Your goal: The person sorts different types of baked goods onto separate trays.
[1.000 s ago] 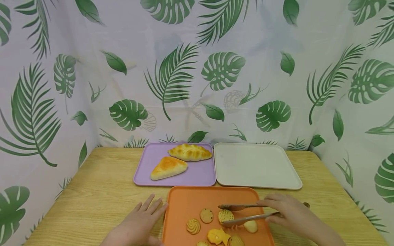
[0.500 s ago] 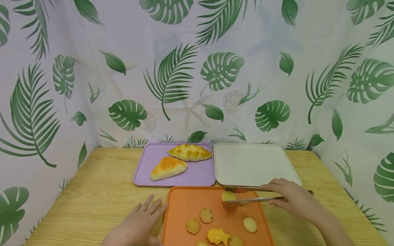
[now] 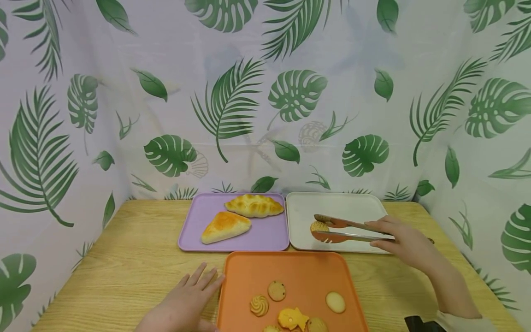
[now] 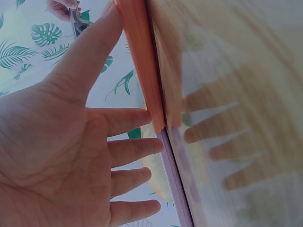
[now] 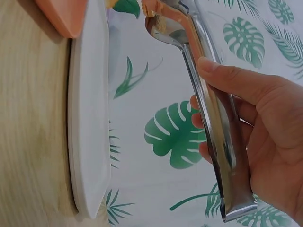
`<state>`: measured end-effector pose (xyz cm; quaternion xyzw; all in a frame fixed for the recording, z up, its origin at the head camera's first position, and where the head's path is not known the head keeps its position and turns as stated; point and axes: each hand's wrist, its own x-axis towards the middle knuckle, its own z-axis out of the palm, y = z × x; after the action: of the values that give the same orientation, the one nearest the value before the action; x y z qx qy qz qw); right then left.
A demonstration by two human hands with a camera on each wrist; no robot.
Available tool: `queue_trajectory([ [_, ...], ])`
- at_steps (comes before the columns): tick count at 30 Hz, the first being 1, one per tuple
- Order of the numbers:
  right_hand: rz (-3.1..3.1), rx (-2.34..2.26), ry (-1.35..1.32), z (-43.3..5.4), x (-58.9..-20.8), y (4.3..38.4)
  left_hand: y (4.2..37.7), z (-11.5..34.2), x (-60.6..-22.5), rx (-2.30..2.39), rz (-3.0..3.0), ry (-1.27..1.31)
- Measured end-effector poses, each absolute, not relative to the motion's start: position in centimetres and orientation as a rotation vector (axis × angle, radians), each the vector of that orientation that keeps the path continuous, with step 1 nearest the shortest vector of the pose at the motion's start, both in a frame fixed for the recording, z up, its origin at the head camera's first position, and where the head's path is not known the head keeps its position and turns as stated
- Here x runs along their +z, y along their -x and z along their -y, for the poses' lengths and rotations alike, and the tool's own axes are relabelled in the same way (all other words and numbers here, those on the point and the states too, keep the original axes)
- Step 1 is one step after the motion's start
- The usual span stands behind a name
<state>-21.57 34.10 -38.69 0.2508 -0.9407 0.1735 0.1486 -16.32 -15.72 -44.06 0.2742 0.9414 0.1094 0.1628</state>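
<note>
My right hand (image 3: 400,237) grips metal tongs (image 3: 352,237), thumb on one arm and fingers round the other in the right wrist view. Between the tong tips is a round, dotted cookie (image 3: 318,227), held over the left part of the white tray (image 3: 361,200). My left hand (image 3: 186,297) lies with spread, straight fingers at the left edge of the orange tray (image 3: 286,265); its thumb and fingertips are right at the rim in the left wrist view. On the orange tray lie a swirl cookie (image 3: 259,305), a chip cookie (image 3: 276,291), a fish-shaped cookie (image 3: 292,318) and a pale oval cookie (image 3: 335,302).
A purple tray (image 3: 269,235) stands at the back left, beside the white one. It carries a triangular bread (image 3: 226,227) and a braided bread (image 3: 254,205). Leaf-print cloth (image 3: 249,115) hangs behind and at both sides of the wooden table (image 3: 137,258).
My right hand has carried the dotted cookie in the tongs from the orange tray, back and slightly right, to over the white tray. The left hand has stayed at the orange tray's edge.
</note>
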Motion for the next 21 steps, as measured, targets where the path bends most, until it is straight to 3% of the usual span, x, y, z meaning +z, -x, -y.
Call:
queue_trajectory([
  [21, 2.802, 0.448, -0.183, -36.8, -40.6, 25.5, 16.4, 15.8, -44.5, 0.279, -2.704, -0.807],
])
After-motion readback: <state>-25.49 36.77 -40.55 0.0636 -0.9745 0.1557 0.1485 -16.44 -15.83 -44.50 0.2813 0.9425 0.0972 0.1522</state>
